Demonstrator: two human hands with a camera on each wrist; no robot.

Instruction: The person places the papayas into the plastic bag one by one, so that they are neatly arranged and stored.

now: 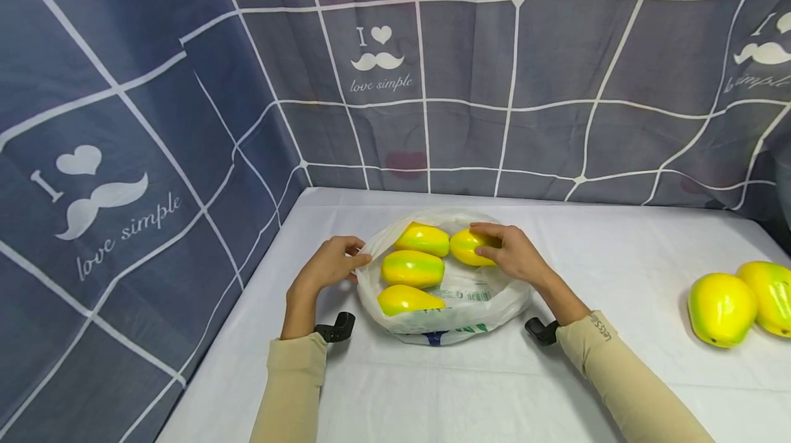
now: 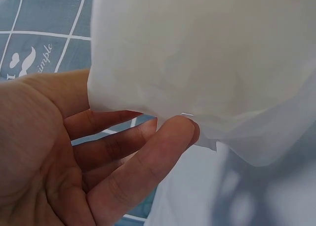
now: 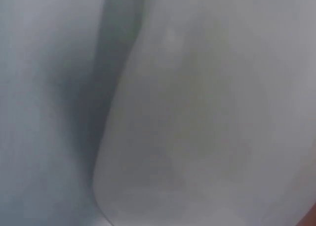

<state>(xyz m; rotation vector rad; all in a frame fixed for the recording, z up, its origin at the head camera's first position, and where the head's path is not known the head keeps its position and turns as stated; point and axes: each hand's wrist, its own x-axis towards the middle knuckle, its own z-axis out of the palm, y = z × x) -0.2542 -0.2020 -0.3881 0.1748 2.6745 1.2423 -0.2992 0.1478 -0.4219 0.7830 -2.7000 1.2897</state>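
A thin white plastic bag (image 1: 395, 325) lies on the table with its mouth spread upward. My left hand (image 1: 327, 264) pinches the bag's left rim between thumb and fingers, as the left wrist view also shows. Inside, at the back right, my right hand (image 1: 516, 254) grips a yellow-green papaya (image 1: 467, 248), partly covered by the fingers. Three more papayas (image 1: 413, 268) rest in a column along the bag's left side. White film fills most of the right wrist view and hides the fingers.
Two further papayas (image 1: 721, 310) sit side by side at the table's right, one cut off by the frame edge. A white cloth covers the table (image 1: 618, 264). Grey patterned curtains (image 1: 463, 134) stand behind it and at the left.
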